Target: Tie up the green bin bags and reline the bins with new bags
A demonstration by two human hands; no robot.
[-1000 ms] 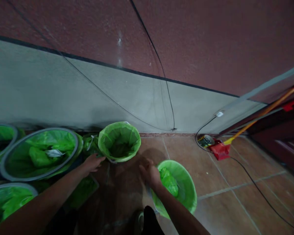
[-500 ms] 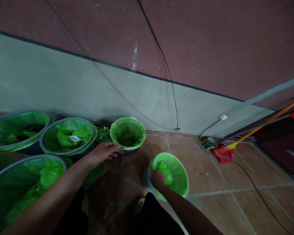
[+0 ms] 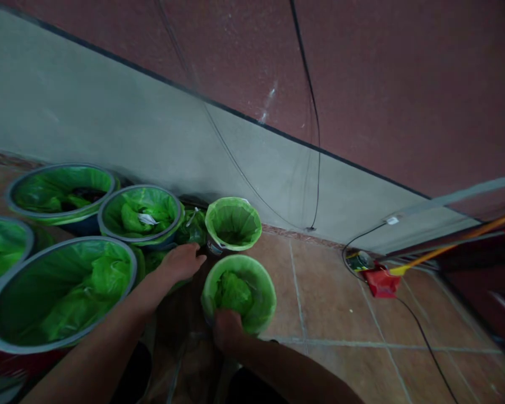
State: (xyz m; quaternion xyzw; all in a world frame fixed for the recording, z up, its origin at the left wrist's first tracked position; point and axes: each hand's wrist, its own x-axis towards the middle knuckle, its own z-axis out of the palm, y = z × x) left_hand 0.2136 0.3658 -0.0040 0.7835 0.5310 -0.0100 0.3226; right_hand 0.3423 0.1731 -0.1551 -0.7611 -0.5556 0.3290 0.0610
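My right hand (image 3: 228, 328) is closed on the near rim of a small trash bin (image 3: 263, 289), its fingers partly hidden. This bin has a light green liner, with a crumpled green plastic bag (image 3: 234, 293) inside. My left hand (image 3: 183, 262) reaches out to the left of that bin, fingers loosely stretched and holding nothing that I can see. Just beyond it, another lined bin (image 3: 233, 223) stands upright by the wall. A bunched green bag (image 3: 192, 225) lies beside that one, partly hidden behind my left hand.
Several larger grey-rimmed bins with green liners, such as the near one (image 3: 128, 269), crowd the left side. At right on the tiled floor (image 3: 332, 314) are a red dustpan (image 3: 382, 281), a can (image 3: 359, 260) and a black cable (image 3: 425, 342). A wall (image 3: 160, 112) runs behind.
My right hand has moved left with the small bin, bringing it in front of the bin by the wall. My left hand has come off that other bin's rim. The view has shifted.
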